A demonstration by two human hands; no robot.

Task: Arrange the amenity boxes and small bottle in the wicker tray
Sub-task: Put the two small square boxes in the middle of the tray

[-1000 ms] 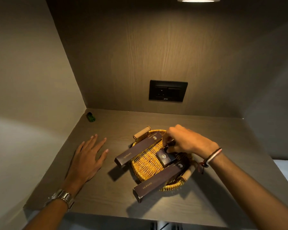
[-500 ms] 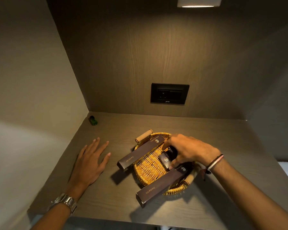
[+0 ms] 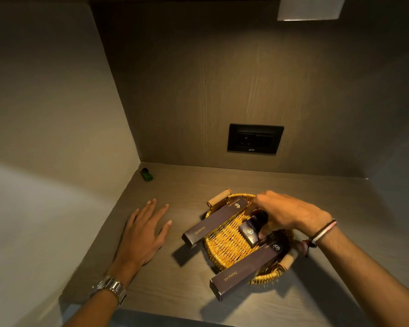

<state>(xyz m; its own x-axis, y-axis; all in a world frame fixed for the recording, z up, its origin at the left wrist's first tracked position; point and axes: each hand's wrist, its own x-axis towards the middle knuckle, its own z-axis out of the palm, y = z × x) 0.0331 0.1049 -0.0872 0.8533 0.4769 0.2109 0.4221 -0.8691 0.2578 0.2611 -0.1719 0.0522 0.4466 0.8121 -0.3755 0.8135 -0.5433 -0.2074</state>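
Resting on a dark wood-grain shelf (image 3: 222,300), the round wicker tray (image 3: 224,249) is golden woven cane with two cork-coloured roll handles. Two long dark boxes lie across its rim, overhanging toward the near left: the far Dental Kit box (image 3: 214,224) and the near Dental Kit box (image 3: 243,270), each printed "Dental Kit" with a hexagon logo. Between them, the right hand (image 3: 291,213) is clamped on a small dark box (image 3: 252,232) bearing the same logo. The left hand (image 3: 144,234) lies flat, fingers spread, left of the tray. A small green bottle (image 3: 147,174) sits in the far left corner.
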